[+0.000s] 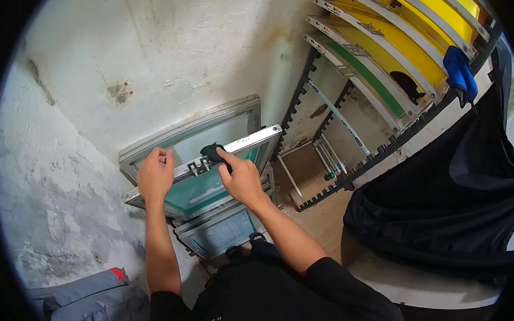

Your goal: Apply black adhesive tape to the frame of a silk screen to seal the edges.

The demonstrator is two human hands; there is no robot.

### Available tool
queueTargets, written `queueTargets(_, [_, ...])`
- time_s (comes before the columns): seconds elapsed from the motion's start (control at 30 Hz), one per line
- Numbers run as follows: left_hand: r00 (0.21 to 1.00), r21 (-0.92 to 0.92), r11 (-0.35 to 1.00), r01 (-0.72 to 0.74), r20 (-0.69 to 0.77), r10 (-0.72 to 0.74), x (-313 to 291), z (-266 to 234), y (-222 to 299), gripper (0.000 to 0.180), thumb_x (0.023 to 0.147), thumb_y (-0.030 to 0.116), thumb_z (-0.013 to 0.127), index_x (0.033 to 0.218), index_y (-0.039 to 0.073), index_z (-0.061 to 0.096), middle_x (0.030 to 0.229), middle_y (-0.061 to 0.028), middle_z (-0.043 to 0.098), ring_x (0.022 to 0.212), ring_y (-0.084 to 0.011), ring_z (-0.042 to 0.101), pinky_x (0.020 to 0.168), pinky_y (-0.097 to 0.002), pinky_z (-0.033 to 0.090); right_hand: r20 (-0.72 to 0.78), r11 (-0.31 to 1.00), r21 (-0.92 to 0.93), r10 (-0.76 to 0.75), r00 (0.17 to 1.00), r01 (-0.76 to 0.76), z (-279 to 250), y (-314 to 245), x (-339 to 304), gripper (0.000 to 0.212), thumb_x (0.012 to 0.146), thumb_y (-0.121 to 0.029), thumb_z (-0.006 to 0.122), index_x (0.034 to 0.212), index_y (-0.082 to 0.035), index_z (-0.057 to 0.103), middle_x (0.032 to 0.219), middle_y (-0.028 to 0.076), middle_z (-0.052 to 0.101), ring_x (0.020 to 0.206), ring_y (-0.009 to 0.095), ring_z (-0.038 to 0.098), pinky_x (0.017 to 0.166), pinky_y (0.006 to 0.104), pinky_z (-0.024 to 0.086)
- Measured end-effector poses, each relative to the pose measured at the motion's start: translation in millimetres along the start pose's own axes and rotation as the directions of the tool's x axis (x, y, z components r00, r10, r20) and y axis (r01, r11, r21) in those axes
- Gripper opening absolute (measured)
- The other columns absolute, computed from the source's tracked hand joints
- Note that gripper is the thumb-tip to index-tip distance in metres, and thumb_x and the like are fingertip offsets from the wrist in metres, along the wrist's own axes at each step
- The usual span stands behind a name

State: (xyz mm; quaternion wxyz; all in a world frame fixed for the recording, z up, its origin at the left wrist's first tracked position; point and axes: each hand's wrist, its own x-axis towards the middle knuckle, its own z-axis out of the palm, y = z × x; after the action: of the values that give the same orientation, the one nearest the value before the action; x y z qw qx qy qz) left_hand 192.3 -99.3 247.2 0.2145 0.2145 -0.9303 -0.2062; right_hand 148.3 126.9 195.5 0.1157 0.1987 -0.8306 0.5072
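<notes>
A silver metal frame with a greenish mesh panel (193, 191) stands tilted in front of me, its pale top bar (246, 139) slanting up to the right. Small metal clamps (198, 167) sit at the middle of that bar. My right hand (242, 180) is closed on a black cloth (212, 153), pressed against the bar beside the clamps. Over the bar's left part is my left hand (155, 176), fingers curled together; whether they grip anything is hidden. Behind leans another grey frame (189, 129), against the wall.
Below stands another framed screen (216, 230). A black notched rack (377, 157) on the right carries several yellow and green screens (382, 45), with a blue cloth (460, 75) hanging from it. Black fabric (433, 197) drapes at right; a grey garment (90, 296) lies lower left.
</notes>
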Motion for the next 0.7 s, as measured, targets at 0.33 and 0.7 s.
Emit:
queueTargets(0.33, [0.997, 0.02, 0.999, 0.031, -0.077, -0.03, -5, 4, -2, 0.029, 0.095, 0.039, 0.066, 0.106, 0.013, 0.069, 0.086, -0.0074, 0.075, 0.083, -0.0335, 0.071, 0.072, -0.0474, 0.054, -0.105, 0.96, -0.217, 0.156, 0.982, -0.176, -132, 58, 70, 0.029, 0.09, -0.019, 0.063, 0.112, -0.005, 0.076, 0.095, 0.024, 0.073, 0.088, 0.04, 0.073, 0.079, 0.0449, 0.057])
queueTargets(0.7, [0.994, 0.073, 0.991, 0.113, 0.0, -0.114, -7, 2, 7, 0.04, 0.098, 0.05, 0.06, 0.111, 0.014, 0.069, 0.091, -0.0068, 0.076, 0.087, -0.0344, 0.072, 0.074, -0.0475, 0.054, 0.674, 0.851, 0.364, -0.521, 0.524, 0.379, -31, 19, 121, 0.025, 0.09, -0.009, 0.073, 0.115, -0.008, 0.077, 0.094, 0.013, 0.068, 0.091, 0.03, 0.066, 0.084, 0.0385, 0.053])
